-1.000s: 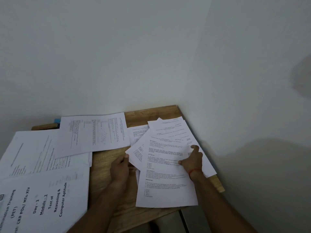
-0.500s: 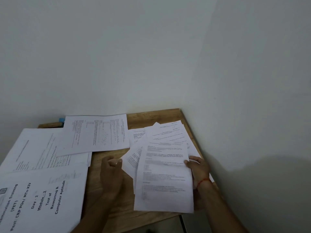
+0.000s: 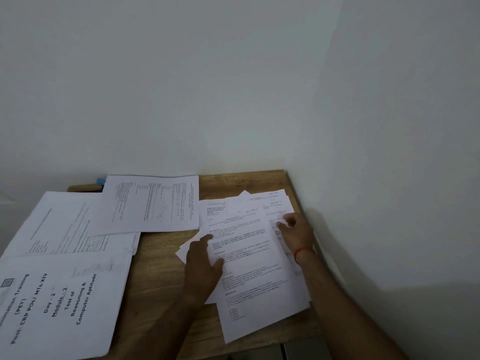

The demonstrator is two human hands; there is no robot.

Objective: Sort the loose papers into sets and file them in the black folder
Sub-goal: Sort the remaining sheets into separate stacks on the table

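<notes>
The left hand (image 3: 205, 258), curled on the table (image 3: 161, 261) half a second ago, has moved onto the papers (image 3: 233, 211) at the right and presses them flat with straight, slightly spread fingers. The right hand (image 3: 296, 231) has let go of the top sheet (image 3: 249, 258), which now lies skewed on the pile, and has gone up to the far right corner. Its fingers are bent there on the lower sheets, but I cannot tell whether they pinch one. This looks like sorting still under way, with no set squared up yet. The folder is not in view. To the left lie a booklet (image 3: 65, 294), more sheets (image 3: 153, 203) and something blue (image 3: 101, 181). The fanned, overlapping sheets and the wall just beside the pile cramp the right hand.
</notes>
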